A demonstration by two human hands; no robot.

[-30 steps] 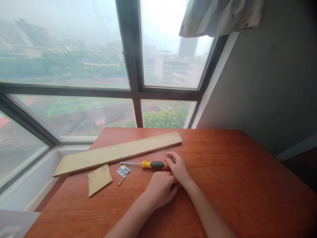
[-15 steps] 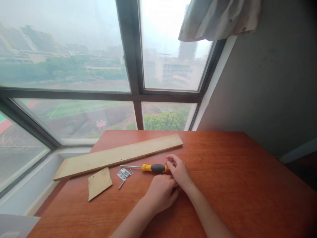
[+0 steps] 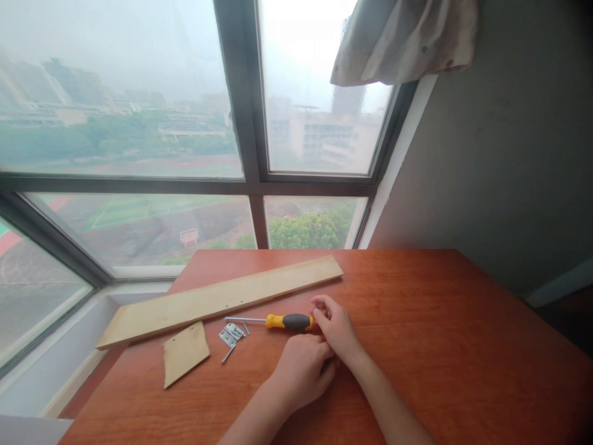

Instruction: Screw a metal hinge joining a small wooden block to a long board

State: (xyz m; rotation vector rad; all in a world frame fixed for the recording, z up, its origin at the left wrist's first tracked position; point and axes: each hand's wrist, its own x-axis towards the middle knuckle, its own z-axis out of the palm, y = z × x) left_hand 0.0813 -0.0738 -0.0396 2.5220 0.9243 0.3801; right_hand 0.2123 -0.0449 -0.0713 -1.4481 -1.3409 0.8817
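Note:
A screwdriver (image 3: 296, 322) with a yellow and black handle lies on the table, its metal shaft pointing left. At the handle's end is my right hand (image 3: 339, 327), fingers loosely bent and thumb apart from the index finger; whether it touches the handle is unclear. My left hand (image 3: 303, 366) rests just below the handle, its knuckles against my right wrist. Its fingers curl inward and their tips are hidden. Left of the hands lie a metal hinge (image 3: 228, 336), a screw (image 3: 228, 354) and another small screw (image 3: 246, 328).
A long wooden board (image 3: 208, 304) lies slanted behind the screwdriver, with two small holes near its front edge. A small irregular wooden piece (image 3: 187, 355) lies at its left. Windows (image 3: 125, 232) stand beyond the reddish-brown table (image 3: 430, 346), and a curtain (image 3: 403, 43) hangs above.
The view has tilted slightly, so everything on the table sits a little lower. Both hands and the objects keep their places relative to one another.

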